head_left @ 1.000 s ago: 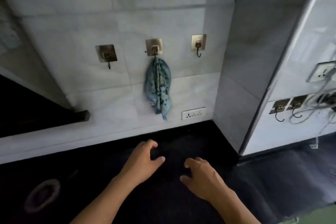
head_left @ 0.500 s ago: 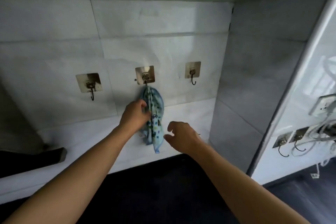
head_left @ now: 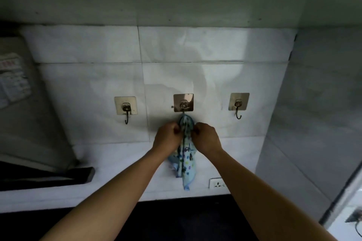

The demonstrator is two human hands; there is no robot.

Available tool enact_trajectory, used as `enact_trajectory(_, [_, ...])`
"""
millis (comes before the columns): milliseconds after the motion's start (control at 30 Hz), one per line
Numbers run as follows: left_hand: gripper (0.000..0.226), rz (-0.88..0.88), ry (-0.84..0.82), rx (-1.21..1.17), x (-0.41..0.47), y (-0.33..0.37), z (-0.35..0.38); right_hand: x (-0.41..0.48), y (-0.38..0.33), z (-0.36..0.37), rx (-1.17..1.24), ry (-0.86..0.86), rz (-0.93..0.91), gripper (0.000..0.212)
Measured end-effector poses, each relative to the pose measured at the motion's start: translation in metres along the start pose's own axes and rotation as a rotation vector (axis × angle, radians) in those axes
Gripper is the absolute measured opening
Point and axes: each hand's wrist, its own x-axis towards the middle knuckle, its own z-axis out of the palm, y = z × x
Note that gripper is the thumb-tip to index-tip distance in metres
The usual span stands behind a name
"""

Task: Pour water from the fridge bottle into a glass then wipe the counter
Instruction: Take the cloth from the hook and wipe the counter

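Note:
A light blue patterned cloth (head_left: 185, 162) hangs from the middle wall hook (head_left: 183, 103) on the white tiled backsplash. My left hand (head_left: 167, 137) pinches the cloth's upper part from the left. My right hand (head_left: 207, 137) pinches it from the right at the same height, just below the hook. The cloth's lower part dangles between my forearms. The dark counter (head_left: 184, 219) lies below, mostly covered by my arms. No bottle or glass is in view.
Two bare hooks flank the middle one, a left hook (head_left: 126, 108) and a right hook (head_left: 238, 106). A wall socket (head_left: 217, 183) sits low on the backsplash. A grey wall panel (head_left: 313, 123) juts out on the right. A dark slanted hood (head_left: 45, 176) is at left.
Both hands rose from the counter to the hanging cloth. The left hand reached it first; now both pinch it near the hook. The view tilted upward.

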Motion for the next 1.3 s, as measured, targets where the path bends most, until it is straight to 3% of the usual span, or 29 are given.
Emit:
enact_trajectory(233, [0.021, 0.177, 0.146, -0.205, -0.034, 0.032, -0.057, -0.026, -0.039, -0.065, 0.349, 0.307, -0.082, 0.011])
enact_trajectory(333, [0.013, 0.220, 0.110, -0.362, -0.072, 0.057, -0.079, -0.074, -0.049, -0.081, 0.594, 0.153, -0.066, 0.002])
enact_trajectory(467, [0.008, 0.218, -0.093, -0.506, -0.145, 0.052, -0.066, -0.167, -0.025, -0.042, 0.582, -0.140, -0.072, 0.030])
enact_trajectory(633, [0.016, 0.096, -0.378, -0.318, -0.250, -0.019, 0.000, -0.277, 0.034, 0.026, 0.831, -0.245, 0.363, 0.023])
enact_trajectory(700, [0.019, -0.026, -0.431, -0.172, -0.300, -0.068, 0.025, -0.315, 0.058, 0.049, 0.739, -0.277, 0.482, 0.020])
enact_trajectory(800, [0.051, -0.294, -0.482, 0.047, -0.379, -0.146, 0.044, -0.368, 0.095, 0.081, 0.432, -0.267, 0.506, 0.015])
enact_trajectory(867, [0.064, -0.493, -0.462, 0.198, -0.427, -0.185, 0.048, -0.402, 0.120, 0.099, 0.159, -0.293, 0.324, 0.029])
enact_trajectory(933, [0.074, -0.685, -0.459, 0.374, -0.469, -0.211, 0.047, -0.434, 0.145, 0.116, -0.162, -0.588, 0.042, 0.046])
enact_trajectory(1000, [0.085, -0.801, -0.477, 0.479, -0.500, -0.228, 0.045, -0.460, 0.160, 0.125, -0.330, -0.840, -0.113, 0.056])
enact_trajectory(1100, [0.099, -0.833, -0.458, 0.530, -0.530, -0.247, 0.047, -0.479, 0.171, 0.131, -0.347, -0.872, -0.163, 0.060])
enact_trajectory(1233, [0.109, -0.769, -0.369, 0.543, -0.542, -0.261, 0.057, -0.474, 0.189, 0.138, -0.317, -0.766, -0.211, 0.056])
enact_trajectory(1300, [0.118, -0.811, -0.402, 0.521, -0.543, -0.266, 0.065, -0.454, 0.214, 0.136, -0.300, -0.676, -0.291, 0.053])
